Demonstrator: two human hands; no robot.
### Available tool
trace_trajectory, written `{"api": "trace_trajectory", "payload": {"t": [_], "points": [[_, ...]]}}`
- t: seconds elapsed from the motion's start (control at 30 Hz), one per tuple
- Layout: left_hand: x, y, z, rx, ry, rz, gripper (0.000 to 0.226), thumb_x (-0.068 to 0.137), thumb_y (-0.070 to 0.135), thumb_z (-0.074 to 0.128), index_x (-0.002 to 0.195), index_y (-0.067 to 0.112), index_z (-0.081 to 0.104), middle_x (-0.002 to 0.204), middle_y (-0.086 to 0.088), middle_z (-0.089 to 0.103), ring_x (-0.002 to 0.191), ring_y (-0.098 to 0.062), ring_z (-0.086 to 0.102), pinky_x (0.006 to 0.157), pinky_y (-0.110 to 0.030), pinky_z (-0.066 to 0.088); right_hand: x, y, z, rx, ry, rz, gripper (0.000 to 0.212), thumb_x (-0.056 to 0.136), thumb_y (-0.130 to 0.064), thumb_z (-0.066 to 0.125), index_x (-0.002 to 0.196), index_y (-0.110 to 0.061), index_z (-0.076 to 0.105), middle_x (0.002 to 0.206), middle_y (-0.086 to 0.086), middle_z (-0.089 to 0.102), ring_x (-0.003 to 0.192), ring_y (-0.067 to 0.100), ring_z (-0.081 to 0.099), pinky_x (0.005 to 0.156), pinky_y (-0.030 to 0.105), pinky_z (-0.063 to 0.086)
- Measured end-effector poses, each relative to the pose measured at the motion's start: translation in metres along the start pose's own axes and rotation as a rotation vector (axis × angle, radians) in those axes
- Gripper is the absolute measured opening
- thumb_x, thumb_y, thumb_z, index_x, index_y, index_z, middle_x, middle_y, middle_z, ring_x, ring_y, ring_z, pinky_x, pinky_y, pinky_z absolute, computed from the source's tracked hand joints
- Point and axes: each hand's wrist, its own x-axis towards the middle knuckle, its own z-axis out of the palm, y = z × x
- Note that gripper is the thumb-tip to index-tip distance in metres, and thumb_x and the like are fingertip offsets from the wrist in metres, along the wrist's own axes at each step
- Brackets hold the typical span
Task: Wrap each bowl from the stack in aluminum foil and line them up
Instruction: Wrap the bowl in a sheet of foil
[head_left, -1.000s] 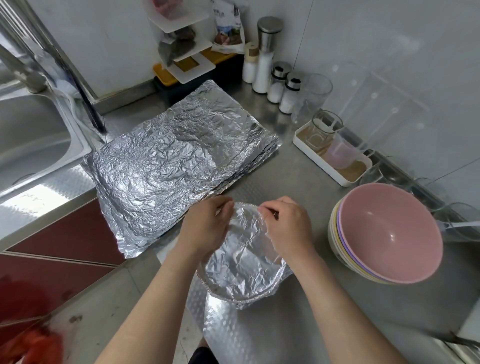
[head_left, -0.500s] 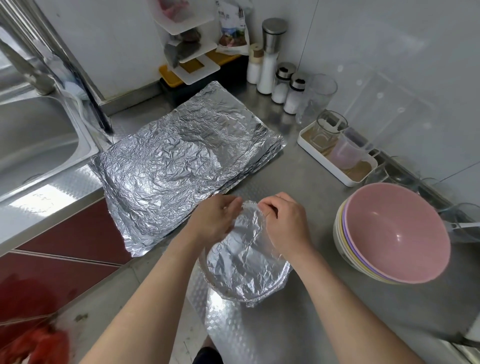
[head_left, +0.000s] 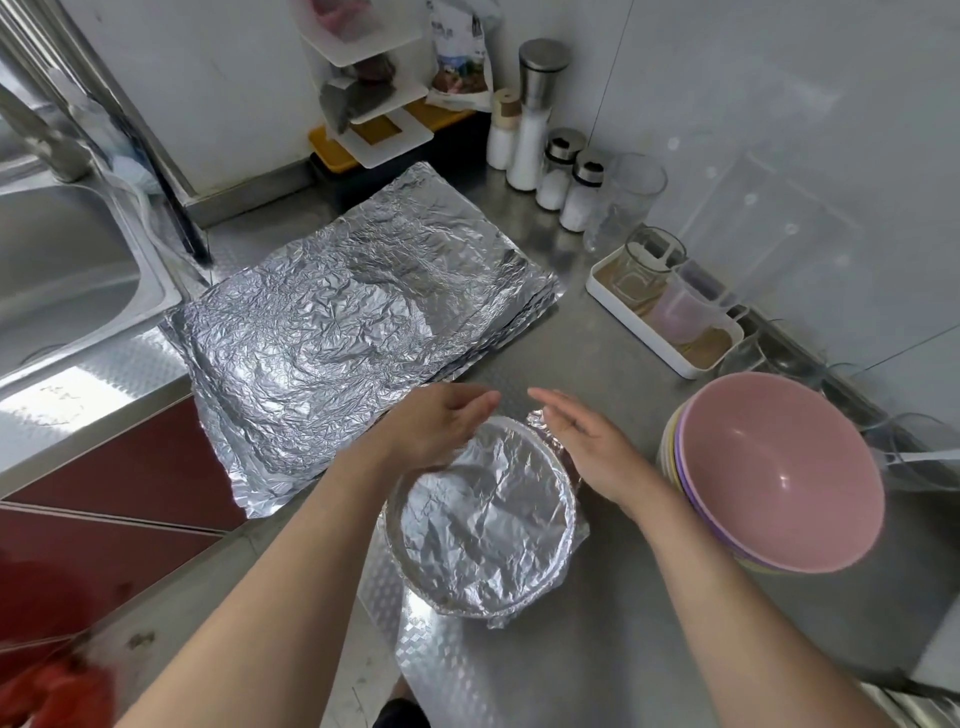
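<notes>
Head view, left to right: the sink (head_left: 62, 270) occupies the far left. A stack of foil sheets (head_left: 353, 332) lies flat on the table (head_left: 649, 649) beside it. The left hand (head_left: 441, 426), fingers (head_left: 478, 402) straight and together, is at the far left rim of the foil-covered bowl (head_left: 483, 525), which sits near centre on the table. The right hand (head_left: 587, 447), fingers (head_left: 550, 402) straight and holding nothing, is at the far right rim; contact cannot be confirmed. The stack of bowls (head_left: 779, 467), pink on top, stands at right, unwrapped.

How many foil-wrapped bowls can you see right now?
1: the foil-wrapped bowl, in front of the person, left of the stack of bowls, which is unwrapped. Others may be off-frame.
</notes>
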Motion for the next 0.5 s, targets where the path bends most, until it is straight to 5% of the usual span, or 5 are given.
{"api": "trace_trajectory", "payload": {"t": [0.13, 0.23, 0.3, 0.4, 0.5], "points": [[0.011, -0.009, 0.009, 0.125, -0.041, 0.055, 0.052, 0.095, 0.050, 0.043, 0.106, 0.007, 0.070, 0.050, 0.000, 0.051, 0.035, -0.005, 0.041, 0.044, -0.017, 0.038, -0.004, 0.012, 0.009, 0.148, 0.003, 0.042, 0.027, 0.103, -0.020, 0.044, 0.120, -0.022, 0.064, 0.131, -0.004, 0.058, 0.134, 0.008, 0.040, 0.108, 0.018, 0.032], [0.008, -0.017, 0.011, 0.314, 0.036, 0.109, 0.046, 0.100, 0.047, 0.042, 0.096, 0.010, 0.070, 0.054, 0.006, 0.052, 0.048, -0.008, 0.049, 0.051, -0.024, 0.038, -0.004, 0.012, -0.001, 0.026, -0.041, 0.060, 0.030, 0.099, -0.009, 0.045, 0.104, -0.023, 0.071, 0.124, -0.006, 0.061, 0.132, -0.002, 0.033, 0.104, 0.012, 0.023], [0.003, -0.020, 0.011, 0.355, 0.085, 0.126, 0.048, 0.099, 0.050, 0.038, 0.097, 0.014, 0.070, 0.061, 0.001, 0.060, 0.056, -0.015, 0.057, 0.058, -0.030, 0.045, -0.006, 0.008, -0.008, 0.026, -0.092, 0.068, 0.036, 0.093, 0.000, 0.044, 0.098, -0.025, 0.071, 0.111, -0.012, 0.066, 0.118, -0.006, 0.047, 0.094, 0.007, 0.031], [-0.007, -0.024, 0.010, 0.307, 0.135, 0.138, 0.050, 0.095, 0.055, 0.037, 0.101, 0.020, 0.072, 0.068, 0.000, 0.068, 0.061, -0.015, 0.062, 0.064, -0.031, 0.049, -0.010, 0.007, -0.009, 0.061, -0.161, 0.094, 0.034, 0.077, -0.009, 0.053, 0.096, -0.031, 0.070, 0.097, -0.014, 0.070, 0.079, -0.008, 0.059, 0.075, 0.016, 0.043], [-0.016, -0.028, 0.011, 0.256, 0.163, 0.125, 0.037, 0.097, 0.053, 0.044, 0.107, 0.030, 0.071, 0.076, 0.001, 0.073, 0.065, -0.012, 0.065, 0.066, -0.029, 0.051, -0.011, 0.011, -0.007, -0.051, -0.166, 0.095, 0.041, 0.077, -0.005, 0.055, 0.103, -0.034, 0.068, 0.105, -0.012, 0.069, 0.081, -0.002, 0.062, 0.077, 0.022, 0.048]]}}
